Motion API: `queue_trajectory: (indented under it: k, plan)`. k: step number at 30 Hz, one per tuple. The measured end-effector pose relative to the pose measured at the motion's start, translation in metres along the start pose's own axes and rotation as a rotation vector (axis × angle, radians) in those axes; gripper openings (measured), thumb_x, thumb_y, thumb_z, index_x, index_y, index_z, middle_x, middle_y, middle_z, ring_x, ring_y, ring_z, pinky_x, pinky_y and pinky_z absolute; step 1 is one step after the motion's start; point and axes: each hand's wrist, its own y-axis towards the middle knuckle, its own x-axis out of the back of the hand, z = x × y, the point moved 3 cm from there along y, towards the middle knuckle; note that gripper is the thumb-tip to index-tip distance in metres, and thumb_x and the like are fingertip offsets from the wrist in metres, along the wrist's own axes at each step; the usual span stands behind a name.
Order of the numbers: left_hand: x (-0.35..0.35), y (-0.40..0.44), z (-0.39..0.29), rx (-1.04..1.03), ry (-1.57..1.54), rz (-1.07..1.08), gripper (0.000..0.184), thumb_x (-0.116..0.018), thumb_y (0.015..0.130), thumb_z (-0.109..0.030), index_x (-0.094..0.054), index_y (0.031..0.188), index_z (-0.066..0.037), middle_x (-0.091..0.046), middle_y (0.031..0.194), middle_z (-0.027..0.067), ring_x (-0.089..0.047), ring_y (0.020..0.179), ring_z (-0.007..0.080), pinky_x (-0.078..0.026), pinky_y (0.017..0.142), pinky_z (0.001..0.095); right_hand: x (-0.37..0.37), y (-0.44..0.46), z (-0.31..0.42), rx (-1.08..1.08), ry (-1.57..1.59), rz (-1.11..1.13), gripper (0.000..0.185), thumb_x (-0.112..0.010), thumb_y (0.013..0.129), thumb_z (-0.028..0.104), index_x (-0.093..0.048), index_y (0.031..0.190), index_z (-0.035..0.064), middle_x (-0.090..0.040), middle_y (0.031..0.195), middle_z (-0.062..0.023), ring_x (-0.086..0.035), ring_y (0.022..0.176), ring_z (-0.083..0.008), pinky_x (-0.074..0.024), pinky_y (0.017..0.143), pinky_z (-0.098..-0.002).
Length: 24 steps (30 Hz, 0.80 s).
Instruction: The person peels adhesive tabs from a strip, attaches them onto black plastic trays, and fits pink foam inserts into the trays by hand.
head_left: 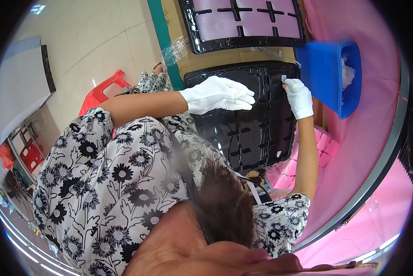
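Observation:
A glossy black moulded panel point(234, 133) with a grid of ribs and slots lies in front of me. My left hand point(219, 95), in a white glove, is over its left half with the fingers stretched out and together; nothing shows in it. Whether the palm touches the panel I cannot tell. Also white-gloved, my right hand point(299, 98) is at the panel's upper right corner, its fingertips pinched at a small whitish piece point(284, 78). Another small white piece point(279, 154) lies near the panel's lower right edge.
Beyond it lies a second black-framed panel point(195, 32) with pinkish areas between its bars. A blue bin point(321, 73) with crumpled white material leans at the right against pink cloth point(376, 60). Clear plastic film point(175, 50) sits at the cardboard edge. A red stool point(103, 89) stands left.

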Motion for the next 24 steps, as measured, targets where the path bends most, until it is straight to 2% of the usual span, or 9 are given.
queue_trajectory:
  k: [2,6,8,12,15,17,20,24]
  plan:
    - [0.0,-0.001,-0.002,0.017,0.051,-0.029,0.033,-0.046,0.095,-0.01,-0.05,0.124,0.006,-0.055,0.124,0.0191,-0.058,0.111,0.027,-0.047,0.093,0.0304,0.002,0.005,0.007,0.047,-0.109,0.1,0.009,-0.061,0.082,0.017,-0.065,0.089,0.0128,-0.065,0.091,-0.0102,-0.063,0.079,-0.0337,-0.0502,0.07,-0.0425]
    - [0.0,-0.005,-0.003,0.009,-0.003,-0.022,0.033,-0.045,0.095,-0.01,-0.05,0.124,0.005,-0.055,0.124,0.0188,-0.058,0.111,0.0264,-0.046,0.093,0.0299,0.002,0.008,0.008,0.092,-0.146,0.145,0.01,-0.06,0.082,0.019,-0.065,0.088,0.0139,-0.065,0.09,-0.0107,-0.063,0.077,-0.0339,-0.0503,0.069,-0.0433]
    - [0.0,-0.006,-0.004,0.004,-0.059,-0.032,0.037,-0.045,0.089,0.002,-0.044,0.124,0.013,-0.053,0.122,0.0245,-0.057,0.11,0.0313,-0.048,0.096,0.033,0.006,0.009,0.014,0.136,-0.158,0.115,0.01,-0.06,0.081,0.018,-0.065,0.088,0.0126,-0.065,0.088,-0.0106,-0.063,0.075,-0.0336,-0.0506,0.068,-0.0434]
    - [0.001,-0.002,-0.003,0.023,-0.055,-0.033,0.039,-0.044,0.088,0.003,-0.042,0.125,0.014,-0.052,0.123,0.0253,-0.057,0.11,0.0323,-0.047,0.097,0.0336,0.004,0.01,0.016,0.179,-0.161,0.116,0.011,-0.059,0.081,0.016,-0.066,0.088,0.0108,-0.065,0.088,-0.0103,-0.063,0.075,-0.0333,-0.0509,0.068,-0.0429]
    - [0.002,-0.002,-0.003,0.016,-0.059,-0.039,0.039,-0.044,0.087,0.003,-0.042,0.125,0.014,-0.052,0.123,0.0255,-0.057,0.111,0.0327,-0.047,0.097,0.0339,0.004,0.009,0.015,0.154,-0.155,0.125,0.012,-0.058,0.081,0.015,-0.066,0.089,0.0099,-0.065,0.088,-0.0101,-0.063,0.076,-0.0326,-0.051,0.069,-0.0423]
    - [0.006,-0.001,-0.001,0.026,-0.022,-0.037,0.033,-0.045,0.096,-0.01,-0.05,0.124,0.006,-0.055,0.123,0.0194,-0.058,0.11,0.026,-0.047,0.093,0.0303,0.002,0.008,0.013,0.116,-0.095,0.11,0.014,-0.058,0.082,0.016,-0.066,0.091,0.0107,-0.065,0.091,-0.0098,-0.063,0.079,-0.0321,-0.051,0.072,-0.0414]
    - [0.006,0.0,-0.003,0.036,-0.01,-0.039,0.033,-0.045,0.096,-0.011,-0.05,0.124,0.006,-0.055,0.123,0.0193,-0.058,0.11,0.0256,-0.047,0.093,0.0299,0.0,0.006,0.008,-0.007,0.001,0.076,0.014,-0.058,0.083,0.018,-0.066,0.092,0.0109,-0.065,0.093,-0.01,-0.063,0.083,-0.0315,-0.0507,0.075,-0.0406]
    - [0.003,0.001,-0.002,0.044,-0.002,-0.049,0.033,-0.045,0.096,-0.011,-0.05,0.124,0.007,-0.056,0.122,0.0192,-0.058,0.11,0.0257,-0.047,0.093,0.0298,-0.003,0.004,0.01,-0.11,-0.024,0.101,0.014,-0.058,0.084,0.019,-0.066,0.093,0.0107,-0.065,0.096,-0.0102,-0.063,0.085,-0.0312,-0.0503,0.076,-0.0399]
